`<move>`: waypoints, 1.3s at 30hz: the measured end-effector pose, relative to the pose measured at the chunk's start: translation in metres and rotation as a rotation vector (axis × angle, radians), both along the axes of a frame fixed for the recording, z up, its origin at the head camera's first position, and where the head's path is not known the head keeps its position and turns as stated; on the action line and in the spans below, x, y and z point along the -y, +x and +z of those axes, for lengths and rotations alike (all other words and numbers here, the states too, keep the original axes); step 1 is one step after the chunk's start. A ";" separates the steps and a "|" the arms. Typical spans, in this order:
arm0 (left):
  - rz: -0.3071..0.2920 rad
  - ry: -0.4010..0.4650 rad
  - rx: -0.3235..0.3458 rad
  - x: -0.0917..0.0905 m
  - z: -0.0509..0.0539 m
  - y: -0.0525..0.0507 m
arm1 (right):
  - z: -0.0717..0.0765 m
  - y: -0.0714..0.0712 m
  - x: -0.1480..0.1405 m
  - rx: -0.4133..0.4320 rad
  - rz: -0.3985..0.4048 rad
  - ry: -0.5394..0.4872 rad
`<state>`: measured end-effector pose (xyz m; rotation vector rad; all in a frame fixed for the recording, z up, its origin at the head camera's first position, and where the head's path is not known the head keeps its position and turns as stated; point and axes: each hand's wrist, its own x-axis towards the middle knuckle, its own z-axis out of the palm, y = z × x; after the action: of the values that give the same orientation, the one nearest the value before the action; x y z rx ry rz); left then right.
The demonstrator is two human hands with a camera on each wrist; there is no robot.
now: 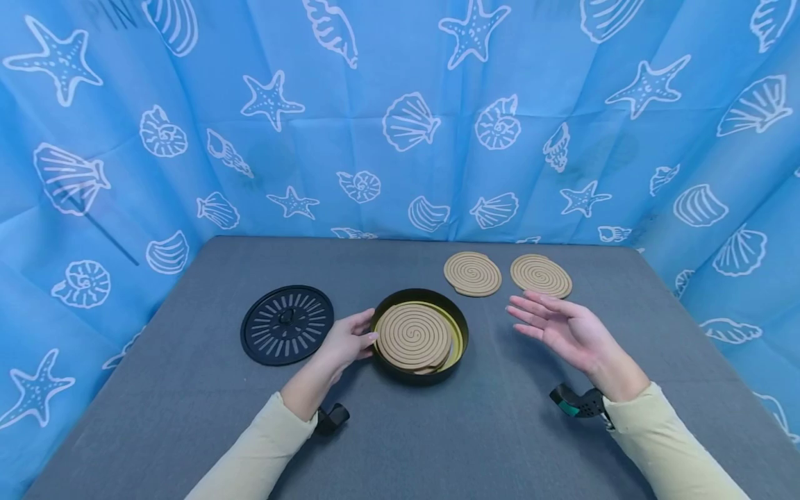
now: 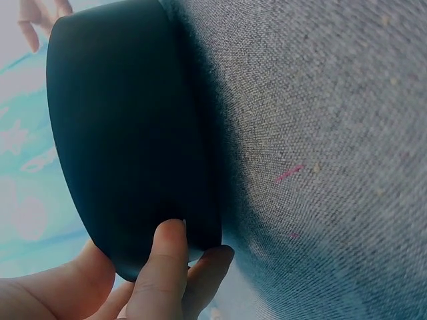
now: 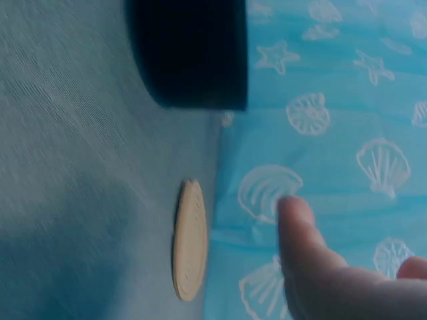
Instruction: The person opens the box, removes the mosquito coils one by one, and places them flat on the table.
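Sleeves (image 1: 250, 444): pale yellow, both mine, reaching in from the near side, one on the left and one on the right.
Wrist devices (image 1: 578, 403): black, one below each of my wrists; the right one has a green patch.
Left hand (image 1: 344, 342): my fingers grip the left side of the dark tin (image 1: 419, 380), one against its outer wall, another low by its base.
Right hand (image 1: 569, 333): my fingers are stretched out, raised over the table (image 1: 487, 430), just on the near side of the right far coil (image 1: 540, 274).
Tin's place: round, about mid-table, between my two hands, yellow showing inside along its right.
Top coil (image 1: 414, 337): tan spiral inside the tin, towards the left, lying over a lower coil (image 1: 445, 361) whose edge peeks out at the near right.
Slotted lid (image 1: 287, 325): black, round, flat to the left of the tin, apart from it, with a raised loop at its centre.
Far right: the left far coil (image 1: 472, 273) lies beside its twin, the two near but apart.
Backdrop: blue curtain (image 1: 375, 69) with white shells and starfish.
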<state>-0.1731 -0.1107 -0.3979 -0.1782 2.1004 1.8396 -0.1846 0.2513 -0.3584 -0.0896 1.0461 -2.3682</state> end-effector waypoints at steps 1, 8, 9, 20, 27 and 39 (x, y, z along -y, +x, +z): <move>0.001 0.003 0.001 0.000 0.000 0.000 | -0.001 0.001 0.003 -0.012 0.003 0.015; -0.003 0.005 0.001 0.000 -0.001 0.000 | -0.005 0.007 0.021 -0.075 0.053 0.070; -0.003 0.008 0.003 0.000 -0.001 0.000 | -0.005 0.007 0.023 -0.075 0.057 0.074; 0.003 -0.003 0.000 0.000 -0.001 0.000 | -0.001 0.006 0.045 -0.096 0.127 0.154; 0.007 -0.005 0.003 0.001 -0.001 0.000 | 0.001 0.002 0.061 -0.127 0.217 0.196; -0.003 0.002 0.003 0.000 0.000 0.000 | 0.001 -0.007 0.088 -0.093 0.208 0.295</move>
<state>-0.1733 -0.1107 -0.3984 -0.1773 2.0962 1.8388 -0.1920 0.1637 -0.3573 -0.1912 1.3498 -2.0201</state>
